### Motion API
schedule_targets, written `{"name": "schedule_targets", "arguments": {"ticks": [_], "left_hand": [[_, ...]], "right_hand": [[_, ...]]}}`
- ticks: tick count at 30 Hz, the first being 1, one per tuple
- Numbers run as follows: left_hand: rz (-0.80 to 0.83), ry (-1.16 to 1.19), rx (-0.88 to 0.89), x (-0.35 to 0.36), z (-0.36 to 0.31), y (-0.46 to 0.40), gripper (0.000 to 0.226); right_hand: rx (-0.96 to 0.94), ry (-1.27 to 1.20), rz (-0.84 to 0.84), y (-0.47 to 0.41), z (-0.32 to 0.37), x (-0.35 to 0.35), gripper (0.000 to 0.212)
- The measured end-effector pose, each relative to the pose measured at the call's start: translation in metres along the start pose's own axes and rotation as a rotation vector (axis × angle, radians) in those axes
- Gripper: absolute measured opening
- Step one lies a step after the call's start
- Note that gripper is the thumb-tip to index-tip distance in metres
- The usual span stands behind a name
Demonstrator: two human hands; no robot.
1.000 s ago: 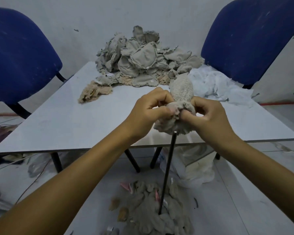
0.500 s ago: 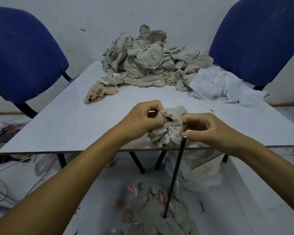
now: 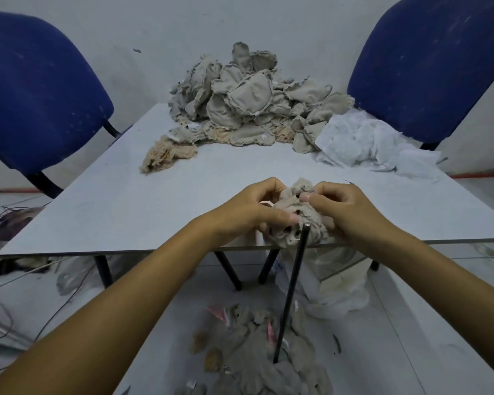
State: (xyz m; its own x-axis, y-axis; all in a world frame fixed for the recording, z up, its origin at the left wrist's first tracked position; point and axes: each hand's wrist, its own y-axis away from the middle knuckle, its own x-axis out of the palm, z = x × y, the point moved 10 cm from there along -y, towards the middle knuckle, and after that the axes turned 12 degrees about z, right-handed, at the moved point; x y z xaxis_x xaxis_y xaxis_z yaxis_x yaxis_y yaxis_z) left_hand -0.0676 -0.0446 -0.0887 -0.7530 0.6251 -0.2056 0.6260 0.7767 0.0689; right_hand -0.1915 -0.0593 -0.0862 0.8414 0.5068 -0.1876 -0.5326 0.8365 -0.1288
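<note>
Below the hands, the dark rod (image 3: pixel 293 289) stood tilted out of the floor scraps (image 3: pixel 257 352), its top touching the lower edge of the beige fabric piece (image 3: pixel 297 206). Left hand (image 3: pixel 254 212) and right hand (image 3: pixel 345 209) both pinched that piece, which was bunched between them over the near edge of the surface (image 3: pixel 154 212). Best done, I'd judge, with small even pulls on both sides and the rod tip kept centred inside so it doesn't poke through a seam. A second earlier the piece stood tall above the fists; here it was crumpled low. Beyond the hands lay the fabric heap (image 3: pixel 248 104), with white cloth (image 3: pixel 368 141) further right.
</note>
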Motion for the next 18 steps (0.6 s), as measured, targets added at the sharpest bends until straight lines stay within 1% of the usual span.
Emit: {"name": "schedule_targets", "arguments": {"ticks": [1, 2, 3, 5, 7, 9, 11, 14, 18], "left_hand": [[-0.048, -0.068, 0.031, -0.004, -0.005, 0.003, 0.029], [-0.112, -0.154, 0.087, -0.008, -0.013, 0.007, 0.03], [-0.182, -0.266, 0.17, -0.011, -0.026, 0.012, 0.03], [-0.309, -0.563, 0.41, -0.004, -0.057, 0.028, 0.025], [-0.369, -0.825, 0.65, 0.021, -0.08, 0.047, 0.021], [-0.403, -0.975, 0.777, 0.045, -0.081, 0.059, 0.023], [-0.399, -1.029, 0.8, 0.061, -0.069, 0.065, 0.026], [-0.383, -0.98, 0.762, 0.068, -0.056, 0.071, 0.024], [-0.509, -0.853, 0.705, 0.039, -0.079, 0.071, 0.02]], "right_hand": [[-0.018, -0.007, 0.03, 0.001, 0.003, 0.003, 0.024], [-0.067, 0.055, 0.049, 0.003, 0.01, 0.004, 0.022], [-0.147, 0.194, 0.05, 0.006, 0.022, 0.005, 0.02], [-0.369, 0.507, 0.023, 0.02, 0.05, 0.013, 0.019], [-0.591, 0.69, -0.018, 0.041, 0.07, 0.025, 0.021], [-0.703, 0.806, -0.056, 0.059, 0.074, 0.035, 0.021], [-0.717, 0.889, -0.047, 0.071, 0.063, 0.045, 0.023], [-0.636, 0.898, -0.04, 0.079, 0.045, 0.053, 0.023], [-0.626, 0.783, -0.232, 0.074, 0.075, 0.032, 0.016]]}}
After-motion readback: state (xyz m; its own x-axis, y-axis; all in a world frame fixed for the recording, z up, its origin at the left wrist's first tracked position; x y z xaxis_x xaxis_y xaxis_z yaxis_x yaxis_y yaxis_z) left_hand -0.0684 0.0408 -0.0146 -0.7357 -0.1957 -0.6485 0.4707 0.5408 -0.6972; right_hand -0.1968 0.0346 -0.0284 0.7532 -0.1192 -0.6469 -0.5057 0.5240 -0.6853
